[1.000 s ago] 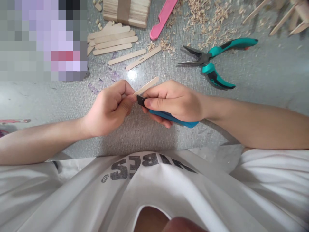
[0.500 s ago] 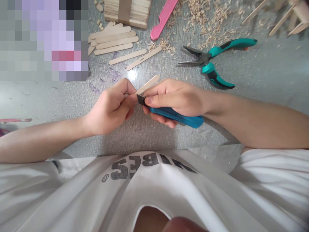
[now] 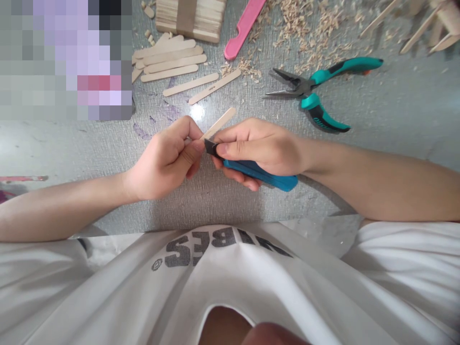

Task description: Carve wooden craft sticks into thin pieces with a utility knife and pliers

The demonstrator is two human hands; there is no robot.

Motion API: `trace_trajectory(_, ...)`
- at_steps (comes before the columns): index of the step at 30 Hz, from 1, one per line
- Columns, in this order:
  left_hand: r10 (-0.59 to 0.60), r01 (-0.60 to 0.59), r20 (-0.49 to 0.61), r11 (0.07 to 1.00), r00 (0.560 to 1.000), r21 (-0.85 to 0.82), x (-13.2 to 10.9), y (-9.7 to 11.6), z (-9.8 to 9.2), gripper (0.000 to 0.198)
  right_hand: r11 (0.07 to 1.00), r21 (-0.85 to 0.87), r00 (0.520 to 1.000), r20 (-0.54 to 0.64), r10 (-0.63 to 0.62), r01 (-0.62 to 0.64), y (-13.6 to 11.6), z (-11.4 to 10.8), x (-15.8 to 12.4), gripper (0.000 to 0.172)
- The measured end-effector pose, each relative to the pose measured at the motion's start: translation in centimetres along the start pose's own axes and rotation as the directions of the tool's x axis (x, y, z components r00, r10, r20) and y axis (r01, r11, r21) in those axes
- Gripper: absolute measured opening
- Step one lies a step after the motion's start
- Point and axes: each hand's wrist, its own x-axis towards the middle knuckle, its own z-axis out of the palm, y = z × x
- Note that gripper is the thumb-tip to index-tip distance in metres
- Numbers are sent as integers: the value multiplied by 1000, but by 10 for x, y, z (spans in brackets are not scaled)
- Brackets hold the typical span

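Between the thumb and fingers of my left hand (image 3: 168,158) one end of a wooden craft stick (image 3: 221,122) is pinched; its free end slants up to the right. My right hand (image 3: 255,146) is wrapped round a blue utility knife (image 3: 266,175), thumb pressed near its dark blade (image 3: 210,147). That blade meets the stick close to my left fingertips. The stick's lower end is hidden by my left fingers.
Loose craft sticks (image 3: 172,61) and a banded bundle (image 3: 204,21) lie at the upper left. Near the top are a pink plastic tool (image 3: 242,33) and wood shavings (image 3: 302,24). Teal-handled needle-nose pliers (image 3: 309,88) lie open beyond my right hand. A wooden stick construction (image 3: 440,26) stands top right.
The free end of the craft stick has tipped slightly upward. My right hand and the knife have shifted and turned a little; my left hand is almost still.
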Motion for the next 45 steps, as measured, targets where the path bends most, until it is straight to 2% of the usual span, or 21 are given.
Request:
trace_trajectory(8,45,-43,-16,996,999,80,2,0,-4,36,1000,-1,994,-106,-19,19,-4,8,-4,29)
trace_trajectory(12,41,-37,-39,994,998,105,3,0,-6,40,991,-83,980,-162,-119,107,3,13,-4,30)
trace_trajectory(16,36,-20,-86,984,996,176,3,-1,-7,44,968,-159,954,-201,-224,194,12,16,-3,29)
trace_trajectory(21,-25,44,-116,985,993,167,0,-3,-6,45,942,-201,881,-343,-326,270,11,19,-5,30)
trace_trajectory(26,-35,59,-142,984,989,169,0,-2,-4,48,960,-218,958,-191,-216,173,6,13,-3,31)
trace_trajectory(29,-18,40,-135,986,991,162,1,-4,-3,50,975,-198,981,-144,-133,103,2,10,-1,32)
trace_trajectory(33,45,-30,-105,990,994,141,3,-12,-4,45,985,-160,989,-120,-85,66,-2,8,-1,34)
trace_trajectory(38,51,-34,-97,985,994,168,2,-10,-4,42,988,-144,995,-81,-64,52,-3,6,-2,33)
trace_trajectory(45,17,-6,-57,985,998,175,3,-2,-7,43,986,-151,985,-143,-97,76,2,10,-2,33)
